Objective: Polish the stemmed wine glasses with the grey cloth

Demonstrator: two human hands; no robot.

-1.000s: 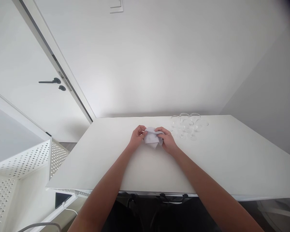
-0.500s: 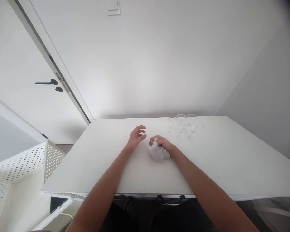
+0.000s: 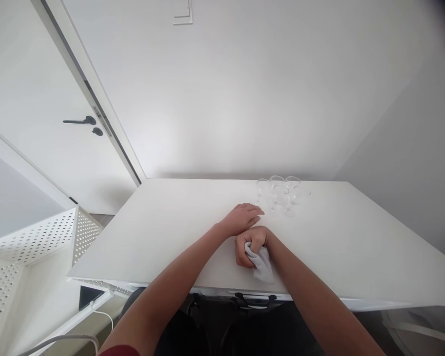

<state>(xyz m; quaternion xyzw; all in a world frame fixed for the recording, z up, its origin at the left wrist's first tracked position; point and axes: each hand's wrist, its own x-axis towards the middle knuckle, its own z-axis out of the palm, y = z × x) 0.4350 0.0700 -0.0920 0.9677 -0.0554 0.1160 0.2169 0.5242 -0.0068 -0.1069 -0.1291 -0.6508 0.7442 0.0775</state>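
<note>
A white cloth is bunched in my right hand, its loose end hanging toward the table's front edge. The fingers of that hand are wrapped round it. Just beyond, my left hand is stretched out palm down, fingers extended and holding nothing. It is close to the right hand; whether the two touch I cannot tell. Several clear stemmed glasses stand in a group near the back of the white table, a little beyond my left fingertips.
Behind the table rises a white wall. To the left are a door with a black handle and a white perforated panel. A cable hangs at the lower left.
My left hand has moved right, toward the glasses. The right hand has come nearer to me and turned, still gripping the cloth, which now trails toward the front edge.
</note>
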